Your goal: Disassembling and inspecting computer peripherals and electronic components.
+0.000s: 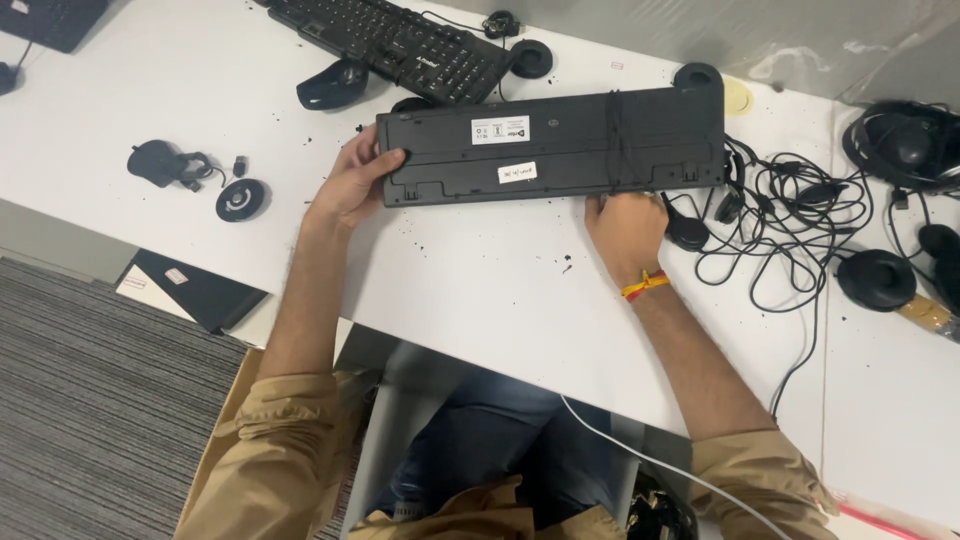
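Observation:
A black keyboard [560,145] lies upside down on the white table [480,290], its underside with two white labels facing up and its cable wound around the right part. My left hand [352,185] grips the keyboard's left end. My right hand [622,225] holds the near edge toward the right, fingers tucked under it. A red and yellow thread band sits on my right wrist.
A second black keyboard [400,42] lies key-side up at the back, a black mouse [330,85] beside it. Tangled black cables and headsets [800,215] crowd the right side. Small black devices [160,163] and a round puck [241,199] lie left. Dark specks dot the table.

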